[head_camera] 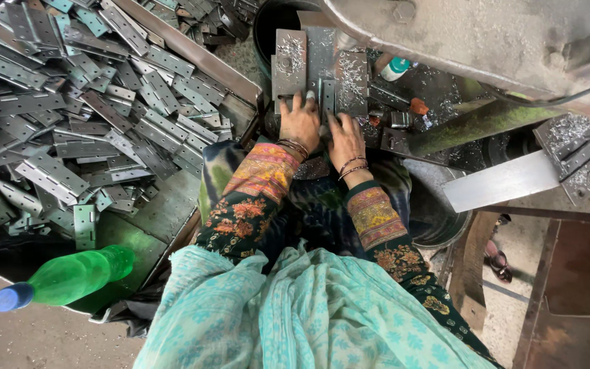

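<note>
Both hands rest on a small metal work plate (321,48) strewn with bright shavings, under a machine. My left hand (300,123) lies flat with fingers spread, its fingertips on a grey hinge piece (327,96) at the plate's near edge. My right hand (345,140) presses down just right of it, touching the same piece. Bangles circle both wrists. Patterned sleeves and a turquoise shawl fill the lower middle.
A big heap of grey steel hinges (76,102) fills a metal tray on the left. A green plastic bottle (69,277) with a blue cap lies at its near corner. A machine body (459,34) overhangs top right. A dark round bin (438,219) sits beneath, a sandalled foot (496,260) beside.
</note>
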